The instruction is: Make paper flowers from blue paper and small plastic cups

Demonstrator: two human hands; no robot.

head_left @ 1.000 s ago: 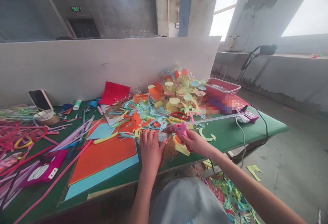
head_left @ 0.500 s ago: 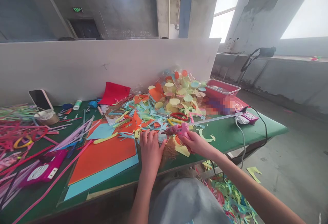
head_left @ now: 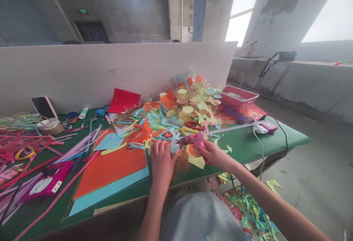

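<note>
My right hand (head_left: 214,155) grips a pink glue gun (head_left: 193,140), its nozzle pointing left at a small pale piece (head_left: 174,147) near the table's front edge. My left hand (head_left: 161,159) lies palm down with its fingers pressing on that piece and the paper scraps around it. A brown fibrous clump (head_left: 182,162) sits between the two hands. Beyond them a heap of coloured paper scraps (head_left: 154,121) and red-handled scissors (head_left: 193,124) cover the green table (head_left: 242,145).
Orange and blue sheets (head_left: 110,171) lie left of my hands. Plastic cups with coloured lids (head_left: 193,99) and a red basket (head_left: 239,95) stand at the back right. A pink power strip (head_left: 266,125), a phone (head_left: 43,107), pink strips (head_left: 24,145) and a white divider board (head_left: 110,71) surround them.
My right hand has shifted the glue gun slightly up and right, with the nozzle staying at the piece. My left hand has hardly moved.
</note>
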